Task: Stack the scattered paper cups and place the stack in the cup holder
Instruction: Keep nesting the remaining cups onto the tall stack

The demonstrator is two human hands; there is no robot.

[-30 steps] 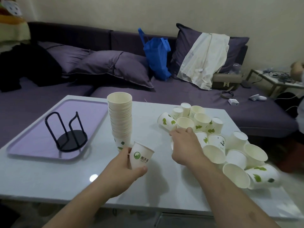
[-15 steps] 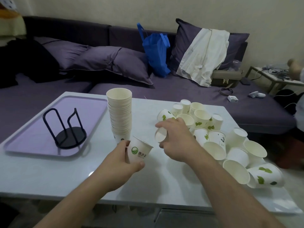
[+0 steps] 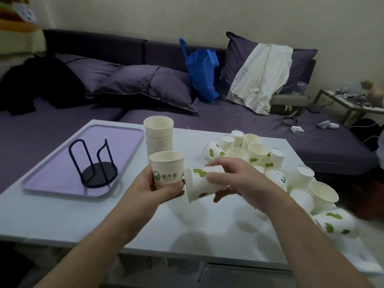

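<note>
White tabletop (image 3: 62, 215) first, the biggest thing here, and everything gets placed off the black wire cup holder (image 3: 94, 163) standing on the lilac tray (image 3: 52, 183). Just to the right of the holder rises the tall stack of cups (image 3: 159, 136), upright, mouth up, not in the holder yet. Well off to the holder's right sprawls the pile of scattered cups (image 3: 291, 177), some upright, some tipped on their sides, plenty left to gather.

Now the hands, nearer the camera than the holder and to its right. The left hand (image 3: 145, 190) grips the logo cup (image 3: 167, 171) around its lower wall, upright, mouth open to the top. The right hand (image 3: 234, 179) holds the leaf-print cup (image 3: 199, 183) tilted on its side, fingers curled over the wall, its rim just beside the logo cup; whether they touch, I can't tell.

Handling, as I judge it: these are thin paper, featherweight, and they'll dent under a hard squeeze. Best hold is a loose wrap round the mid-wall, keeping clear of the rim so one can nest in the other. The tall stack looks top-heavy; take it low and steady it near the top
</note>
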